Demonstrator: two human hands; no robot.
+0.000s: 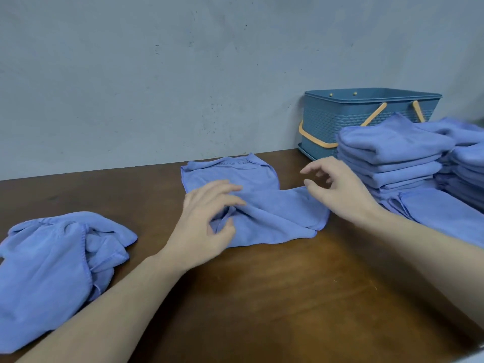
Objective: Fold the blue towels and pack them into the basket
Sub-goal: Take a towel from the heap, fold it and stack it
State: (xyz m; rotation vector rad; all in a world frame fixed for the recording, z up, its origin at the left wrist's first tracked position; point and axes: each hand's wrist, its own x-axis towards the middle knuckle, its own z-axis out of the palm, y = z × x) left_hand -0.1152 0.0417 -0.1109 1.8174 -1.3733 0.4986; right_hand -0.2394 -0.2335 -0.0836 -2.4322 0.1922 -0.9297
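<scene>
You are mid-fold on one blue towel (264, 210), which lies on the brown table (262, 297) at table centre, with the basket (340, 119) up at about two o'clock from it against the wall. Your left hand (207, 221) has its fingers curled down into the cloth, thumb and fingertips pinching a ridge of fabric at the towel's near left part. Your right hand (337, 189) hovers over the towel's right end with fingers loosely bent and spread, holding nothing that I can see. The towel is half doubled: a flat panel with faint lettering runs toward twelve o'clock, and a folded flap stretches toward three o'clock, so the long axis now runs roughly nine to three. Next, I judge, you need the right hand to take the right-hand edge and bring it across toward nine o'clock, keeping edges aligned. The folded stack (392, 158) sits at three o'clock, in front of the basket; the unfolded heap (57, 263) waits at eight o'clock. Nothing looks packed yet, though the basket's inside is hidden.
</scene>
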